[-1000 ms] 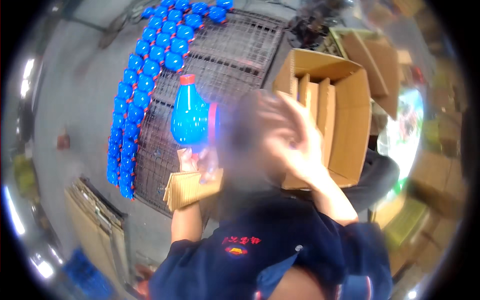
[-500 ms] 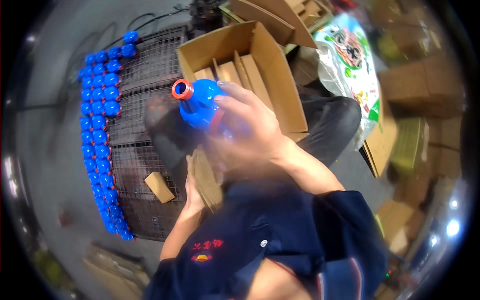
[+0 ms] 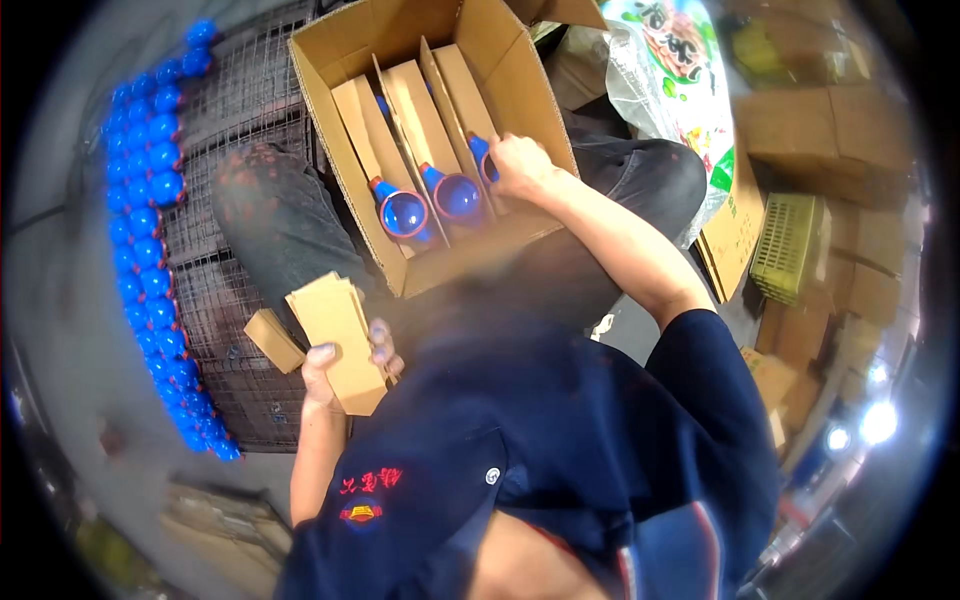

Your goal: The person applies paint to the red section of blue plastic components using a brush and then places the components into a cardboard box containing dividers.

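Observation:
An open cardboard carton [image 3: 545, 110] stands between my legs, with upright cardboard dividers and long folded cardboard pieces [image 3: 410, 110] inside. Two blue bottles show in its nearer part: one in the left compartment [image 3: 404, 214], another in the middle one [image 3: 458, 195]. In the right compartment, my right hand [image 3: 520, 166] is closed on a third blue bottle [image 3: 481, 158], its fingers hiding much of it. A small stack of flat cardboard pieces [image 3: 343, 340] is gripped in my left hand [image 3: 318, 382], thumb on the face and fingertips around the far side.
Rows of blue bottles [image 3: 145, 220] line the left side of a dark wire-mesh surface [image 3: 210, 270]. One folded cardboard piece [image 3: 273, 340] lies on the mesh. To the right are a printed plastic bag [image 3: 690, 110], flat cardboard [image 3: 735, 235], a yellow-green crate [image 3: 787, 245] and stacked cartons [image 3: 800, 125].
My right hand has moved from above the carton's near edge down into its right compartment with a blue bottle. My left hand and its cardboard stack are now more fully in view.

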A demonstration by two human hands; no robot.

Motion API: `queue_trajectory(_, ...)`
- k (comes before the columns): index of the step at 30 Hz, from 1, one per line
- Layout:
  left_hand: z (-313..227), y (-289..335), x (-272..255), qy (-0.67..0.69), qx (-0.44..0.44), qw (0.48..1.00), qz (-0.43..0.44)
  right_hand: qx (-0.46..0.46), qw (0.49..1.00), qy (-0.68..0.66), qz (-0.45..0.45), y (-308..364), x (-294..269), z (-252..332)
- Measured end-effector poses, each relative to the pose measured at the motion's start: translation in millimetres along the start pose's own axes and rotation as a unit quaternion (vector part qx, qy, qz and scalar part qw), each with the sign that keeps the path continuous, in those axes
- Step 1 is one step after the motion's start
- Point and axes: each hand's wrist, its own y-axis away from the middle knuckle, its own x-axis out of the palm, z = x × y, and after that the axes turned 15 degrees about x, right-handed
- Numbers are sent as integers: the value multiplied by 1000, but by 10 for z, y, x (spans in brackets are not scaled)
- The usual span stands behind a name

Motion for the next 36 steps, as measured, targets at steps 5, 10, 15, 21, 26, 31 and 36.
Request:
queue_trajectory(5, -502, -560, 145, -161, 90, 983, -26, -4, 996, 10, 90, 19, -44, -12)
queue_trajectory(10, -833, -1509, 844, -205, 143, 966, 70, -41, 909, -415, 4, 69, -741, 431)
queue_trajectory(15, -906, -2238, 736, -455, 225, 859, 63, -74, 790, -609, -10, 76, -1243, 1105)
queue_trajectory(21, -1127, -2612, 698, -298, 271, 915, -37, 69, 973, -219, -31, -564, 53, 1706)
queue_trajectory(26, -1115, -2543, 792, -122, 201, 972, 21, 35, 979, -172, 104, -586, 279, 1621)
queue_trajectory(31, -1036, -2545, 408, -403, 214, 890, -21, 19, 505, -835, 219, -655, -866, 1204)
queue_trajectory(36, -1033, -2647, 502, -419, 257, 871, -4, 6, 829, -537, -156, -358, -1106, 1115)
